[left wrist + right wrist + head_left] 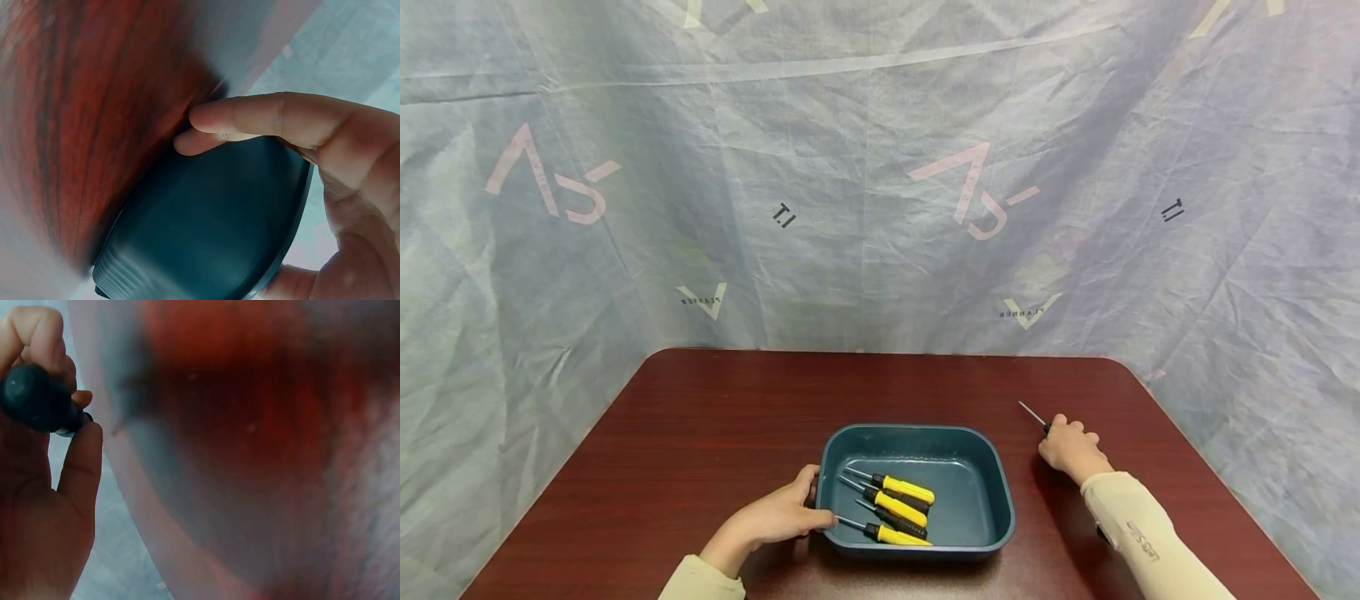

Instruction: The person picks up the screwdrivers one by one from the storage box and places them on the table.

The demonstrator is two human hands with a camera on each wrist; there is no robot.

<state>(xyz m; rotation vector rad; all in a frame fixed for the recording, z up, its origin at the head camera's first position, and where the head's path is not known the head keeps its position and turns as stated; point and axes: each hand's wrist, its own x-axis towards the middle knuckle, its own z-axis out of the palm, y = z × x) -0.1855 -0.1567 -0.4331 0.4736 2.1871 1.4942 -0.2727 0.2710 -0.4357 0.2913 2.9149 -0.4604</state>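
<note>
A dark teal rectangular tray (977, 492) stands on the table, with several screwdrivers (906, 487) lying in it, their handles yellow or black. My left hand (778, 512) grips the tray's left side, thumb over the rim and fingers against the outer wall. In the left wrist view, that outer wall (212, 206) fills the space below my fingers. To the right of the tray, my right hand (1072, 447) holds another screwdriver (1034, 414), its shaft pointing away to the upper left. The right wrist view shows its dark handle (31, 397) within the curled fingers.
The reddish-brown wooden table (722, 417) has rounded far corners. Behind it and along both sides hangs a grey printed sheet (865, 208). The tray's raised rim (917, 427) surrounds the screwdrivers.
</note>
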